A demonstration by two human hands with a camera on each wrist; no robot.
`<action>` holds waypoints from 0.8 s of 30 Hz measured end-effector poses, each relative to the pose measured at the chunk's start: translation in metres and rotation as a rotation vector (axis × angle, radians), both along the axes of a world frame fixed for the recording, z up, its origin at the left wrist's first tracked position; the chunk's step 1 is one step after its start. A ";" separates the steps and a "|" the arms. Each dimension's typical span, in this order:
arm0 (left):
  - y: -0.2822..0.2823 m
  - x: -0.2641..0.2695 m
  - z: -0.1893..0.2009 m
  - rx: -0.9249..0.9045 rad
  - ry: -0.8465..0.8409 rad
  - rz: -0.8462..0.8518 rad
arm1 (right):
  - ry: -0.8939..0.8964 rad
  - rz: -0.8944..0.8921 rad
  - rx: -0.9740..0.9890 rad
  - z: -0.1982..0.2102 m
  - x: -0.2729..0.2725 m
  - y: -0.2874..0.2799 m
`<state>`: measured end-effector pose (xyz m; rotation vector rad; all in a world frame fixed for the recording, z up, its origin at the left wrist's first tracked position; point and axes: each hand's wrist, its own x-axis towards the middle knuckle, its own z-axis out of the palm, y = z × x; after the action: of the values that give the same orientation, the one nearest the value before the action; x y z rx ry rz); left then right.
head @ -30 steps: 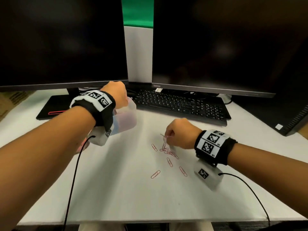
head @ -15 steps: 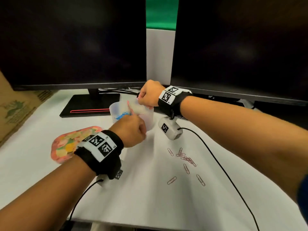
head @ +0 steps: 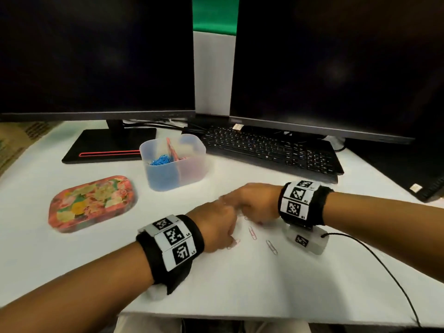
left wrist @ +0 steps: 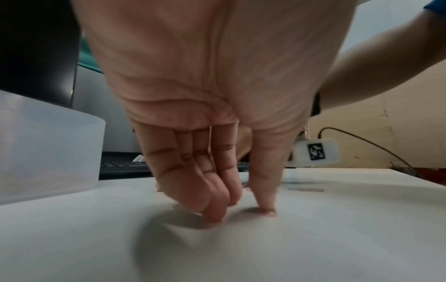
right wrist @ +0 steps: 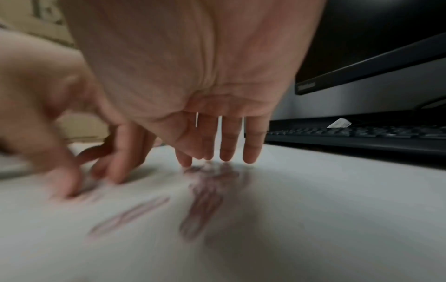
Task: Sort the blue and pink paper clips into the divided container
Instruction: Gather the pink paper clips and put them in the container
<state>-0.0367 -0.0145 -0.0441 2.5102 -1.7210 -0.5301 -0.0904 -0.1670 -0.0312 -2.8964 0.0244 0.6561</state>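
Note:
The clear divided container (head: 189, 169) stands at the back of the white table (head: 240, 289). Blue paper clips (head: 159, 161) fill its left compartment and pink ones (head: 183, 158) lie right of the pink divider. Loose pink clips (head: 252, 233) lie near the front, blurred in the right wrist view as pink clips (right wrist: 205, 200). My left hand (head: 230, 239) reaches down with fingertips (left wrist: 214, 215) and thumb touching the table, a small gap between them and one clip (head: 234, 243) at its fingertips. My right hand (head: 242, 210) hovers with straight fingers (right wrist: 226, 150) just above the clip pile, holding nothing.
A flowered tin (head: 92, 203) lies left of the hands. A black keyboard (head: 271, 150) and two dark monitors (head: 96, 56) line the back, one on a black stand base (head: 108, 146). A cable (head: 384, 267) trails from my right wrist camera over the table.
Both hands have left the container and come down to the loose pink clips near the front. My right hand no longer pinches a clip.

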 end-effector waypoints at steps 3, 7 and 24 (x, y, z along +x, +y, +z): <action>-0.005 -0.001 -0.001 0.002 -0.024 0.020 | -0.055 0.049 0.000 -0.008 -0.022 -0.007; -0.006 -0.004 0.002 0.097 -0.081 0.028 | -0.080 0.086 -0.013 -0.007 -0.046 -0.019; -0.015 -0.014 0.000 0.123 -0.076 -0.045 | -0.111 -0.083 0.023 -0.004 -0.088 -0.020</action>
<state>-0.0503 -0.0300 -0.0445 2.6123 -1.8286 -0.5675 -0.1780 -0.1875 -0.0349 -2.8868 0.1217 0.4783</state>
